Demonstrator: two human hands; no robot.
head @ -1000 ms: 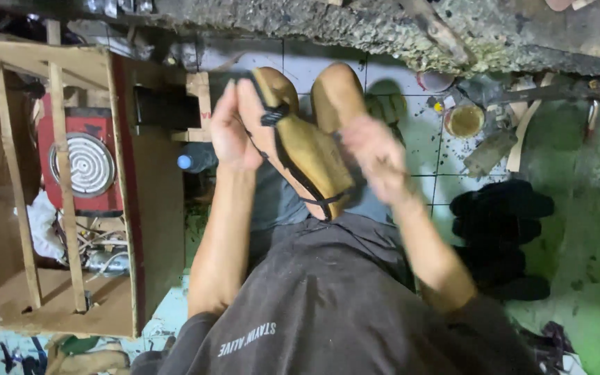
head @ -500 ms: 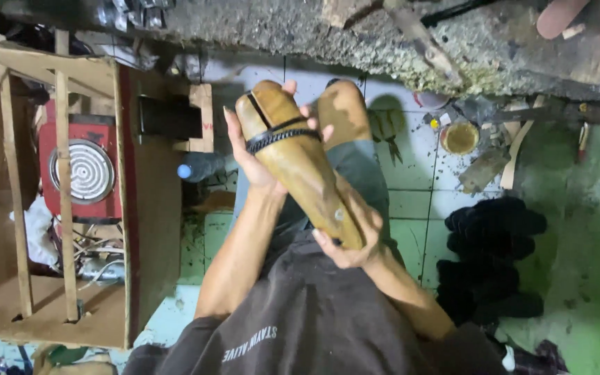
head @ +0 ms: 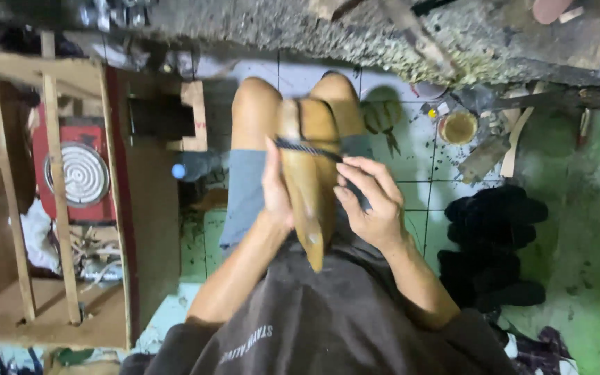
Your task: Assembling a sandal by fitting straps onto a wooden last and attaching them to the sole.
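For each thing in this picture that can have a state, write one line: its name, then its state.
Wooden shoe form: held lengthwise over the lap, a dark strap across it.
Left hand: gripping the form's side.
Right hand: fingers at the strap.
Round coil burner: not glowing.
Small round tin: open.

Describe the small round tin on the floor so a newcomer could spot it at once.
Start at the rough concrete ledge along the top. On the tiled floor just below it, right of the person's knees, sits the round tin with brownish contents. It is the only round container among the wood scraps.

One head-worn camera looks steeply down, close over the lap and tiled floor (head: 411, 194).
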